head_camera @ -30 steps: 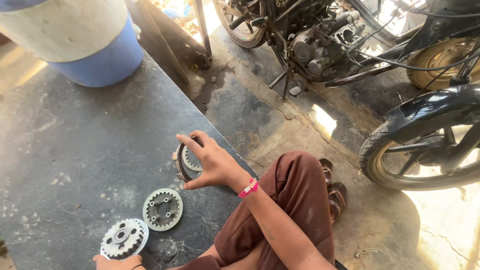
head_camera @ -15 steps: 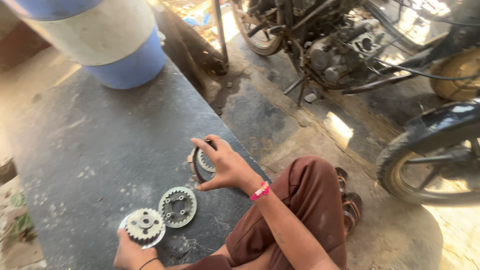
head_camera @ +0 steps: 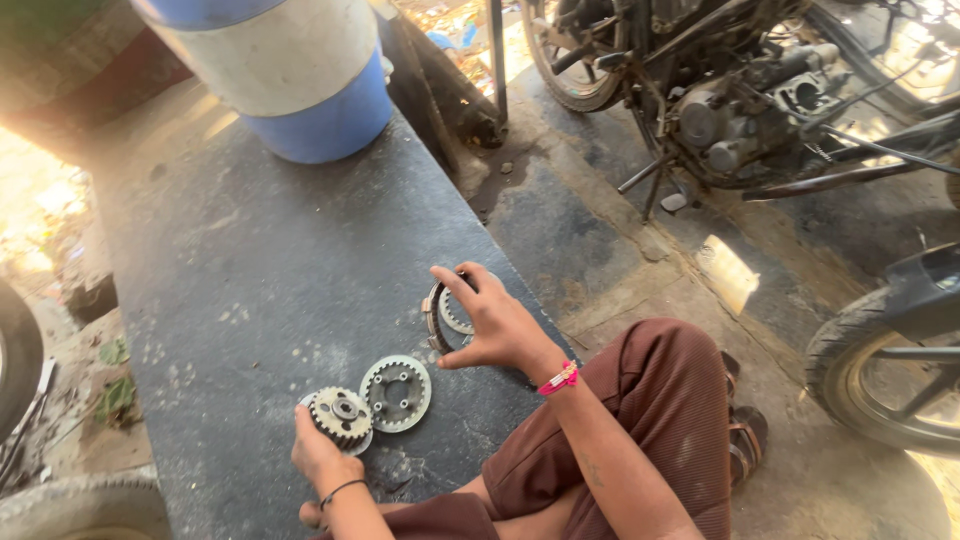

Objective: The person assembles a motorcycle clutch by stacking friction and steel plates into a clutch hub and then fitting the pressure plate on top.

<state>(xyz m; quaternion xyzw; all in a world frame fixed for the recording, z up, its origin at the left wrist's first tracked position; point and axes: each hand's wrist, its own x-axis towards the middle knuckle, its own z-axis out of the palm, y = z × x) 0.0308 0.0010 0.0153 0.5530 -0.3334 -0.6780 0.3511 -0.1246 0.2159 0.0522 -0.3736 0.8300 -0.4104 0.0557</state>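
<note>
Head view: the right hand [head_camera: 495, 325] grips a stack of ring-shaped clutch plates [head_camera: 445, 312], held on edge on the dark counter [head_camera: 250, 270]; thumb and fingers curl over the stack's rim and hide its right half, so the plate count cannot be told. At 7 o'clock from the stack, a flat toothed disc [head_camera: 396, 392] lies free on the counter. Just beside it, at 9 o'clock, the left hand [head_camera: 322, 458] is closed around a toothed hub [head_camera: 341, 417]; the hub's lower edge is covered by the fingers. At 12 o'clock, a blue-and-white drum [head_camera: 290, 70] is cut off by the frame top. At 2 o'clock, a motorcycle [head_camera: 730, 110] stands partly out of frame.
</note>
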